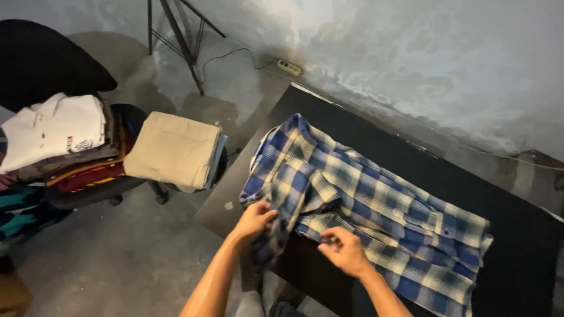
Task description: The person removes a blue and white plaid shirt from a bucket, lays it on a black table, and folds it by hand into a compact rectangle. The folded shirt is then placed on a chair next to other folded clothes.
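Blue-and-cream plaid shirt point(376, 205) lies spread across the black tabletop point(517, 235), running from frame center down to lower right; collar end sits up near center, hem end at lower right. One sleeve hangs over the tabletop's near edge at bottom center.

My left hand point(254, 222), bottom center, has its grip clamped on the sleeve fabric right at that edge, fingers bunched round the cloth. My right hand point(345, 249), just right of it, pinches the shirt's lower edge w/ fingers curled together on the cloth. The two hands are near each other, not touching.

Outward: bare concrete floor point(117, 264) fills the lower left. Upper left of frame, a black chair point(47, 58) carries a pile of folded clothes, a white polo shirt point(56, 126) on top, dark red & brown items under it. Just right of that, a folded beige garment point(173, 149) tops a second stack. Top center: legs of a dark metal stand point(182, 41) & a cable running to a white power strip point(289, 67) by the stained grey wall point(411, 53).
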